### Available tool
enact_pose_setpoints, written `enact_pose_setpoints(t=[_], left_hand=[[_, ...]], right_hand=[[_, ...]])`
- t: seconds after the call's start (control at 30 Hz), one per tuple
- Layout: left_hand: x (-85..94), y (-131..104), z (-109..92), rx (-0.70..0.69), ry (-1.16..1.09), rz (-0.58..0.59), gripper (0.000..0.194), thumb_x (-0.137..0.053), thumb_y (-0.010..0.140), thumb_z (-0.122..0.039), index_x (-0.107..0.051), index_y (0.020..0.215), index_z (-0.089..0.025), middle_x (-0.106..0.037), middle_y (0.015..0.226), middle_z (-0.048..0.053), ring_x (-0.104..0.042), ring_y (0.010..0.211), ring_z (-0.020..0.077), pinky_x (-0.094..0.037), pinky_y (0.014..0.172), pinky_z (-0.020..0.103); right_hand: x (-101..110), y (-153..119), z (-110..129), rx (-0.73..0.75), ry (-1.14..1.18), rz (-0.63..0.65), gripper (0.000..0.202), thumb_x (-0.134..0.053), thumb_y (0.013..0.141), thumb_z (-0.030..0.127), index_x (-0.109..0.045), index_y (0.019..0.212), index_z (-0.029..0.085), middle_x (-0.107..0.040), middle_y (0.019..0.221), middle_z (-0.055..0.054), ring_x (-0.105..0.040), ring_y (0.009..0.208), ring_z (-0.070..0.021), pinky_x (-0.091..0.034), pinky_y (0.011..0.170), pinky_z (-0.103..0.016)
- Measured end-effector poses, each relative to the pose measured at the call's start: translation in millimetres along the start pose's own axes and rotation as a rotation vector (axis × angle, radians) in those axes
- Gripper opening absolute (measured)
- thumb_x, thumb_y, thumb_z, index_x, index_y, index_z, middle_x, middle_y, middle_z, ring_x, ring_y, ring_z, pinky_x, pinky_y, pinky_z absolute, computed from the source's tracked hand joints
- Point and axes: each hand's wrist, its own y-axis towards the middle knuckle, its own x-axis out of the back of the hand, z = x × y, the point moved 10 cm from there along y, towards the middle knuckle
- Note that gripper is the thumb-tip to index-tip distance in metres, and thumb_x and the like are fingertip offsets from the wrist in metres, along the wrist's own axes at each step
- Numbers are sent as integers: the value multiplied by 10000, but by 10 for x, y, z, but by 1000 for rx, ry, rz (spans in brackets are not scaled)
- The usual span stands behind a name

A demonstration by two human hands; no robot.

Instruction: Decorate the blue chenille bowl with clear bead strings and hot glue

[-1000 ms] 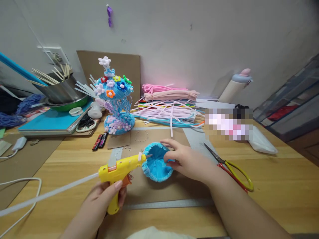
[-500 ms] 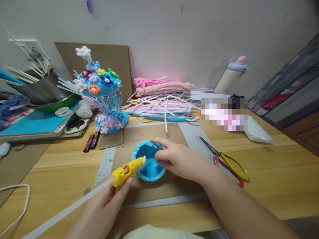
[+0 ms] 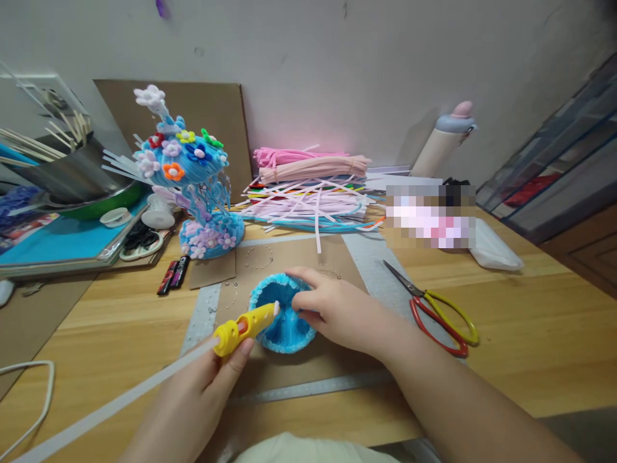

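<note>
My left hand (image 3: 212, 379) is wrapped round a yellow glue gun (image 3: 245, 328), with a long translucent glue stick (image 3: 130, 399) coming out of its back. The gun's pale tip is over the opening of a round blue fuzzy bowl-like piece (image 3: 289, 344). My right hand (image 3: 328, 302) grips the right side of this blue piece, fingers bent over its rim and partly inside. The piece rests on a cardboard sheet (image 3: 270, 376) on the table. What lies under my right fingertips is hidden.
Scissors (image 3: 429, 302) lie at the right. A blue flower-covered figure (image 3: 187, 173) stands at the back left, near two markers (image 3: 173, 275). Pipe cleaners (image 3: 308, 193) are piled by the wall, and a bottle (image 3: 441, 145) leans there. A white cable (image 3: 48, 392) lies at the left.
The whole view has shifted slightly. Both hands keep their holds, and the glue gun's tip remains over the blue piece's opening.
</note>
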Motion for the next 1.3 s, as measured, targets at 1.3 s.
enact_pose_setpoints(t=[1.3], left_hand=[[-43,82,-47,3,209,90,353,-493,785,-535,-682,756,-239,-667,570,13,-633,612,243,-428,532,263]], right_hand=[[17,3,19,6,34,-17,160,-525,844,102,-648,781,182,-474,1360,-97,-560,1140,-228,-469,917,-354]])
